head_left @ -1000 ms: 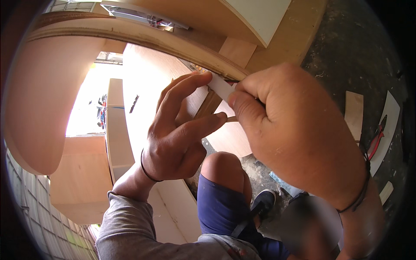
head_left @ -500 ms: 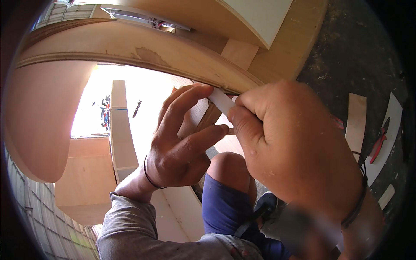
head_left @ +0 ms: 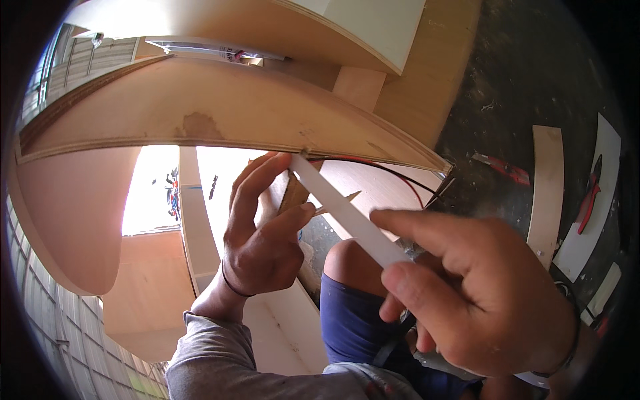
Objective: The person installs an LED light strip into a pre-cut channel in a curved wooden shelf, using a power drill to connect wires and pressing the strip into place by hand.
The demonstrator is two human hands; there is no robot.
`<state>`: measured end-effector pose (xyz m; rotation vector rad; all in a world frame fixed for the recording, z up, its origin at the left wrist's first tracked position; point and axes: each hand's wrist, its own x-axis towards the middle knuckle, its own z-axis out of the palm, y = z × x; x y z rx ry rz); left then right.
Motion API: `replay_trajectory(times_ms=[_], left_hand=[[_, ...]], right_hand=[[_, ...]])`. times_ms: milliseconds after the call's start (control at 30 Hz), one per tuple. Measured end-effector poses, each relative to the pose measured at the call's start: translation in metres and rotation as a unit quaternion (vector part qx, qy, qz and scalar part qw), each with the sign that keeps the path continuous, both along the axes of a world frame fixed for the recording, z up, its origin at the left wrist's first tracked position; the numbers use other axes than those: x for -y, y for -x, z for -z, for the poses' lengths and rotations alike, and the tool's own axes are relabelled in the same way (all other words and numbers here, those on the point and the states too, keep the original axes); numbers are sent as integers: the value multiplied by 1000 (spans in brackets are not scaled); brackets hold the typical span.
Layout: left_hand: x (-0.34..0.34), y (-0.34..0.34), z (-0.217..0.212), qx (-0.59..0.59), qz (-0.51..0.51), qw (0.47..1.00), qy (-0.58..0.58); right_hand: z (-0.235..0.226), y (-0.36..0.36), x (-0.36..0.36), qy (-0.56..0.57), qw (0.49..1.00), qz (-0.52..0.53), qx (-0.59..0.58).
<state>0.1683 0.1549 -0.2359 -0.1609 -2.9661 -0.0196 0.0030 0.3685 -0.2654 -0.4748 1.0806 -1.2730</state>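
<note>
A flat white strip (head_left: 350, 217) runs slantwise between my hands. My right hand (head_left: 493, 293) grips its lower end between thumb and fingers, index finger stretched along it. The fingertips of my left hand (head_left: 263, 233) press the strip's upper end near the lower edge of a curved plywood panel (head_left: 260, 110). My left thumb is lower down, beside a thin pointed wooden sliver (head_left: 350, 198); whether it holds the sliver is unclear. Part of a wooden edge (head_left: 293, 193) shows between the left thumb and fingers. Dark and red cables (head_left: 393, 172) run under the panel.
On the dark floor at right lie red-handled pliers (head_left: 589, 203) on a white strip of board (head_left: 573, 250), a plywood strip (head_left: 547, 193) and a red tool (head_left: 507, 168). Larger cabinet panels (head_left: 327, 33) stand at the back. A rounded panel (head_left: 67, 220) is at left.
My right hand has moved down and right, away from the panel edge, uncovering more of the white strip. The left hand stays at its upper end. The view has shifted slightly.
</note>
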Motion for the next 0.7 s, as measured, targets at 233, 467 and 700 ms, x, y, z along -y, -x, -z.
replay_trajectory(times_ms=[233, 467, 700], left_hand=[[2, -5, 3, -14, -21, 999, -36], [1, -7, 4, -7, -43, 999, -14], [2, -7, 0, 6, -33, 999, 27]], right_hand=[[22, -2, -17, 94, 995, 11, -12], [32, -28, -8, 174, 949, 168, -201], [24, -29, 7, 164, 920, 177, -309]])
